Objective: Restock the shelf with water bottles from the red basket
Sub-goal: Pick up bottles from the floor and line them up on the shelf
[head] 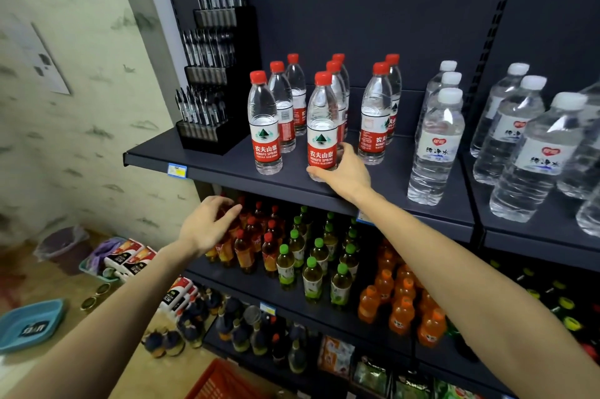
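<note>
Red basket (pixel 224 380) lowest, left hand (pixel 207 226) loose, right hand (pixel 345 171) around upright "NONGFU SPRING" bottle (pixel 322 125) on shelf (pixel 227 168).

A dark shelving unit (pixel 373 8) fills the right side. Left of it stands a pale wall (pixel 65 138) with grey brush-like marks and a paper sheet (pixel 39 54). Below the wall lies a tan floor (pixel 58 288), evenly lit.

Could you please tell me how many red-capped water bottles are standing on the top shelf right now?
8: three in the left column, three in the middle column, its front one held by the right hand, two on the right. None seem hidden.
</note>
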### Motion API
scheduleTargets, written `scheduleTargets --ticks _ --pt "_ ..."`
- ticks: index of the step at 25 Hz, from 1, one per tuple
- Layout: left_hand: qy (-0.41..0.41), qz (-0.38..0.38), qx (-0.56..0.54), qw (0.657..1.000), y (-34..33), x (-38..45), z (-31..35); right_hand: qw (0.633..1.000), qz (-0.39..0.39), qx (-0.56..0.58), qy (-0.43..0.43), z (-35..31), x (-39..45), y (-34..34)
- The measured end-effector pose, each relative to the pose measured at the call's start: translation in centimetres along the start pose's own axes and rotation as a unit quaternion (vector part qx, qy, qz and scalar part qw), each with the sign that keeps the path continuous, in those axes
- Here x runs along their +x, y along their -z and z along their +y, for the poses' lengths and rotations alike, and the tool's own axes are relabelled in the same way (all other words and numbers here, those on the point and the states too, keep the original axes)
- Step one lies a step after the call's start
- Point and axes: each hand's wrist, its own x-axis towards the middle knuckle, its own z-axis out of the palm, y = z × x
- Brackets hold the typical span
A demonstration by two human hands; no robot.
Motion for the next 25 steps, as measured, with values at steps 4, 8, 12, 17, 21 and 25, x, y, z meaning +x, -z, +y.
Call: scheduleTargets --ticks 4,8,12,17,21,25 --pt "-0.019 -0.005 0.03 0.999 -1.3 -1.0 1.7 1.0 0.003 -0.009 0.017 -0.1 -0.1 0.0" --pt "-0.014 -0.022 0.046 0.999 -2.0 -2.5 2.7 1.0 -0.002 0.012 0.006 -0.1 -0.7 -0.1" --pt "0.03 -0.036 0.054 0.997 -2.9 -4.3 3.5 0.993 0.069 0.058 0.076 1.0 -4.5 -0.5" --pt "0.049 -0.023 0.065 0.996 -4.5 -6.4 5.7 0.975 0.075 -0.029 0.209 0.9 -5.8 1.8" --pt "0.043 0.006 0.07 0.997 -4.8 -6.6 8.2 0.963 0.097 0.004 0.252 1.8 -7.3 2.9" --pt "0.041 0.043 0.08 0.995 -4.4 -7.3 10.1 0.95 0.003 0.076 0.302 4.5 -10.9 2.5"
